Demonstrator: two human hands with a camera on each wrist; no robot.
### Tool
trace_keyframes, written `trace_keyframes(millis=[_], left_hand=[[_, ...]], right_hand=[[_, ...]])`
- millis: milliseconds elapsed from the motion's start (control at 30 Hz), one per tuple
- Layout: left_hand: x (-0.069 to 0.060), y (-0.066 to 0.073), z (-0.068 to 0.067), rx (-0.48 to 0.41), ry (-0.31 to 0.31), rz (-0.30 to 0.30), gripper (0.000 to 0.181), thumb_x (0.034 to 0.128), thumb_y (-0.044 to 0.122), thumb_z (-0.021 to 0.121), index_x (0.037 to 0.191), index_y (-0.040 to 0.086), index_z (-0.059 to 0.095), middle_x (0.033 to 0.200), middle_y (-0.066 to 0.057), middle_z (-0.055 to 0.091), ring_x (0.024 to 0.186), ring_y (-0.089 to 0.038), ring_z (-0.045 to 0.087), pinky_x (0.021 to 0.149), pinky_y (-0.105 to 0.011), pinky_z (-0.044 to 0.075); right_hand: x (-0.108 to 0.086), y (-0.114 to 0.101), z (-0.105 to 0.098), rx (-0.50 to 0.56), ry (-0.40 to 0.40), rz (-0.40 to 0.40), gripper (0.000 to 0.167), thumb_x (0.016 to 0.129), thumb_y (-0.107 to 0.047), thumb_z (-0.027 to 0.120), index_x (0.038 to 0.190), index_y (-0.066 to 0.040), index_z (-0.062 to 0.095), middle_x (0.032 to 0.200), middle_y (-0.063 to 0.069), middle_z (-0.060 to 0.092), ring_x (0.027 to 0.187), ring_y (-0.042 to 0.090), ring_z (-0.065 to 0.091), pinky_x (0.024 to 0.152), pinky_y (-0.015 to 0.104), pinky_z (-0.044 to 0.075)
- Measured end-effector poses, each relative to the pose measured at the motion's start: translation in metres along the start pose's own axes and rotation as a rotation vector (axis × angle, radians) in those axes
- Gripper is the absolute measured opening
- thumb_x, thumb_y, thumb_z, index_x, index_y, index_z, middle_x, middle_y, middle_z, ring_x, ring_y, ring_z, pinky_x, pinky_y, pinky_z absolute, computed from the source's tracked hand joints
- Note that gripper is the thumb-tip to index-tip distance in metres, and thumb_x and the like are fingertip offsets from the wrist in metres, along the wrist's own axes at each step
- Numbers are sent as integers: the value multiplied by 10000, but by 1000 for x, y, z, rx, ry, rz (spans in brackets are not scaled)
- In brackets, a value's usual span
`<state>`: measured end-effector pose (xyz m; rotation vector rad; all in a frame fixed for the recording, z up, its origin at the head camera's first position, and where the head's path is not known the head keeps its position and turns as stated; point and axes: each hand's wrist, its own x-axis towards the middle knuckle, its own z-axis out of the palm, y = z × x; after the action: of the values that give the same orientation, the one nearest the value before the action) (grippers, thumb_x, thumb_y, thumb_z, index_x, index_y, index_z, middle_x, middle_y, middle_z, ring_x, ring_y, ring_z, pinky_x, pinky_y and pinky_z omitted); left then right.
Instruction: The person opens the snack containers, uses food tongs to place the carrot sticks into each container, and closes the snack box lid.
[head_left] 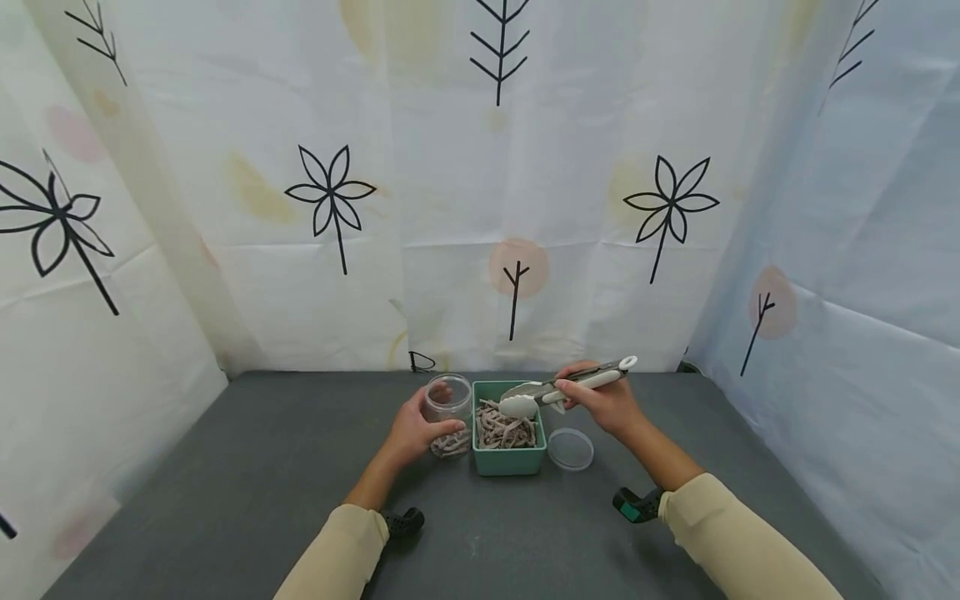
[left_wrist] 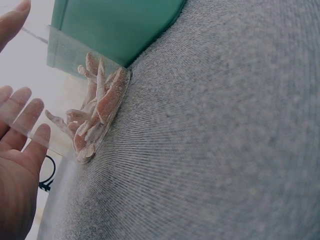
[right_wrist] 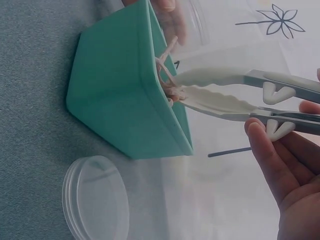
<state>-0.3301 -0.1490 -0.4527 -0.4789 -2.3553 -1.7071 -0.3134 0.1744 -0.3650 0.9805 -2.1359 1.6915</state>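
My left hand (head_left: 411, 431) grips a clear plastic jar (head_left: 448, 407) standing at the left side of a green box (head_left: 508, 463). Pale, dusty dried strips (left_wrist: 97, 107) lie in the bottom of the jar. More strips (head_left: 501, 429) fill the box, some poking above its rim. With my right hand (head_left: 603, 406) I hold grey and white kitchen tongs (head_left: 577, 385) slanting over the box. In the right wrist view, the white tong heads (right_wrist: 220, 90) reach the strips at the rim; a firm pinch on them cannot be made out.
A clear round lid (head_left: 571, 450) lies flat on the dark grey table (head_left: 300, 483), just right of the box. Patterned white cloth (head_left: 450, 292) hangs behind the table and along both sides. A dark band (head_left: 637, 505) sits at the right wrist.
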Motion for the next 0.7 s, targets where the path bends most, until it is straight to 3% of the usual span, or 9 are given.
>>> trace_keyframes(millis=[433,700], left_hand=[[0,0,0,8,-4,-5,724,766,140,845,1387,27,491,1319,-165,575,1212,-288,538,947,-474,438],[-1,2,0,20,-3,1,746,762,180,852,1386,2,484,1311,-161,583,1203,-293,544,945,-475,440]], right_hand=[[1,-34,4,-13,69,-18,157,893,130,595,1011,234,599,951,363,592,681,305,678,615,430,556],[11,-46,9,-44,112,3,170,915,78,606,1024,208,610,962,331,608,705,258,673,644,386,562]])
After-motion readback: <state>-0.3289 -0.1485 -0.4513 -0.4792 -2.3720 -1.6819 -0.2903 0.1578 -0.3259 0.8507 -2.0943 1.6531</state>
